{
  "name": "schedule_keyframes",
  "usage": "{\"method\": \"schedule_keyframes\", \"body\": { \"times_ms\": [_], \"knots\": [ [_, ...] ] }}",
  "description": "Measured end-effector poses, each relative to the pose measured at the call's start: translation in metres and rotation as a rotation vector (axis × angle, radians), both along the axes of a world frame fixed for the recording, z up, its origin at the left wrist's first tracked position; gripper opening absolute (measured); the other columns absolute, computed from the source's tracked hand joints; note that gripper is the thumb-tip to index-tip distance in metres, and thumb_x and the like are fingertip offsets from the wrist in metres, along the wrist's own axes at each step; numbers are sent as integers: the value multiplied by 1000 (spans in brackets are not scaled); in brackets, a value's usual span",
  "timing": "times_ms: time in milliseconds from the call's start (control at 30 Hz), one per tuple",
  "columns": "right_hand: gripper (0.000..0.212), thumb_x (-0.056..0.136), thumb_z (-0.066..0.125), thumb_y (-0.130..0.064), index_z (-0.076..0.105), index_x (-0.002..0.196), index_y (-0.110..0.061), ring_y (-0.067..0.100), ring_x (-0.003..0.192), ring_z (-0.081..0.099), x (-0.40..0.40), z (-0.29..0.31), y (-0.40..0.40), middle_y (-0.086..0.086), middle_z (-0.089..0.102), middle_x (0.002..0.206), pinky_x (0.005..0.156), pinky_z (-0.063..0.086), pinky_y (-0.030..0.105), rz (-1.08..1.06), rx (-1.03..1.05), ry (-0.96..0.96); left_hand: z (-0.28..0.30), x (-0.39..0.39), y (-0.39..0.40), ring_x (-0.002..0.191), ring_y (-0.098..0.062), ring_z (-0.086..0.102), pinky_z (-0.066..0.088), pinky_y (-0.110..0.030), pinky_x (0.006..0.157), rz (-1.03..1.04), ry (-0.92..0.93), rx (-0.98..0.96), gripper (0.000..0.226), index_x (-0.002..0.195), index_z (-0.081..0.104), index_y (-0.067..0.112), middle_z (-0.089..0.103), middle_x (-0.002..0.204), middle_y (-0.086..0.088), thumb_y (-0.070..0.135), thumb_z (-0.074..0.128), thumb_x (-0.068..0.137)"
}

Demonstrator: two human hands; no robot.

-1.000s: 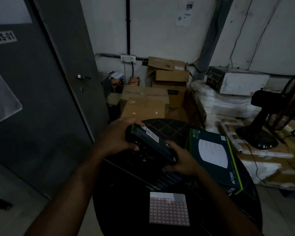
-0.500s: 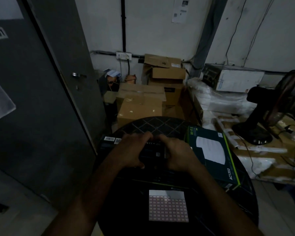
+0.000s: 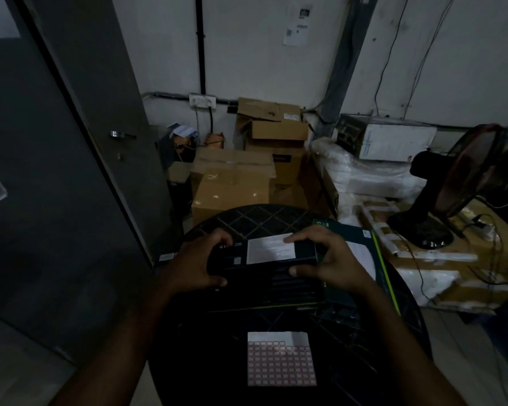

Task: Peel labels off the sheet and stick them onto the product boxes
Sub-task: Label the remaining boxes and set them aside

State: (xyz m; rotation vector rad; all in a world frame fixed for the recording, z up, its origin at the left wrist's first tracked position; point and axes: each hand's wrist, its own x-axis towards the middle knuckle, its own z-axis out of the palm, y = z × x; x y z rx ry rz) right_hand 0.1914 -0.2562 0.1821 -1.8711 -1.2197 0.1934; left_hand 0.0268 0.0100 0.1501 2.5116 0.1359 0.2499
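Between the two hands, over the middle of the round dark surface [image 3: 279, 213]: one black product box [image 3: 264, 259], held flat, a white printed panel [image 3: 270, 249] on its upper face. Left hand [image 3: 192, 260]: grip curled round the box's left end, thumb on the near edge, fingers over the far edge. Right hand [image 3: 332, 257]: grip curled round the right end, fingertips touching the white panel, thumb on the near side. Just right of the right hand: a second, larger dark box [image 3: 379, 259] with green edging, lying flat. Nearer the person than both hands: label sheet [image 3: 280, 363], pink grid, flat on the surface, untouched. Beyond the hands: stacked cardboard cartons [image 3: 232, 186]. Far right: a standing fan [image 3: 452, 189].
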Motion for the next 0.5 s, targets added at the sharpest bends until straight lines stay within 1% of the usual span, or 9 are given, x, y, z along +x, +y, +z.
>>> {"method": "schedule_keyframes", "body": {
  "times_ms": [67, 133, 200, 233, 300, 367, 400, 433, 500],
  "knots": [
    [56, 61, 95, -22, 66, 107, -30, 9, 108, 61, -10, 13, 12, -9, 64, 111, 89, 50, 28, -4, 61, -6, 4, 6, -20, 112, -2, 53, 49, -34, 90, -25, -54, -60, 76, 118, 40, 46, 53, 122, 19, 42, 87, 59],
    [61, 59, 95, -21, 60, 108, -27, 11, 102, 62, -21, 18, 24, -11, 63, 107, 84, 53, 31, 27, 65, -36, 7, 13, -44, 116, 6, 50, 47, -26, 90, -41, -112, -182, 80, 123, 37, 46, 50, 126, 24, 40, 89, 63],
    [64, 60, 95, -21, 55, 110, -25, 11, 100, 62, -28, 17, 31, -11, 62, 107, 81, 52, 32, 22, 81, -36, 8, 21, -57, 124, 13, 43, 43, -20, 96, -48, -157, -297, 86, 129, 34, 47, 45, 132, 29, 33, 90, 65],
    [65, 61, 94, -21, 54, 112, -25, 10, 103, 62, -29, 15, 31, -11, 62, 109, 83, 52, 30, 9, 101, -23, 8, 23, -58, 129, 9, 42, 42, -21, 100, -55, -179, -340, 88, 131, 35, 45, 44, 136, 29, 28, 90, 66],
    [74, 65, 93, -24, 51, 125, -27, 8, 116, 58, -20, 9, 24, -11, 59, 123, 93, 50, 26, 14, 70, -11, 7, 23, -55, 134, 2, 41, 41, -24, 105, -74, -216, -391, 88, 135, 36, 41, 44, 139, 25, 23, 90, 68],
    [93, 65, 93, -36, 40, 142, -33, 5, 130, 49, -3, -2, 12, -10, 49, 140, 105, 46, 30, 42, -76, -49, 7, 21, -46, 135, -1, 42, 39, -22, 106, -80, -258, -402, 87, 135, 37, 44, 44, 141, 22, 24, 89, 68],
    [99, 65, 91, -43, 35, 147, -38, 4, 133, 46, 4, -9, 7, -11, 46, 144, 108, 45, 35, 41, -151, -71, 6, 20, -42, 135, -3, 42, 39, -21, 105, -71, -281, -418, 87, 134, 37, 47, 45, 142, 19, 25, 89, 68],
    [100, 66, 89, -48, 33, 148, -42, 3, 132, 47, 10, -15, 2, -12, 46, 144, 107, 46, 39, 20, -196, -76, 3, 18, -37, 135, -4, 43, 39, -22, 105, -51, -302, -436, 87, 133, 36, 49, 44, 143, 17, 25, 88, 68],
    [96, 69, 83, -56, 32, 149, -46, 5, 128, 51, 18, -24, -4, -13, 50, 141, 102, 49, 41, -42, -196, -72, -3, 16, -30, 133, -6, 46, 42, -27, 103, 15, -323, -484, 90, 134, 34, 52, 46, 143, 12, 24, 89, 68]
  ]
}}
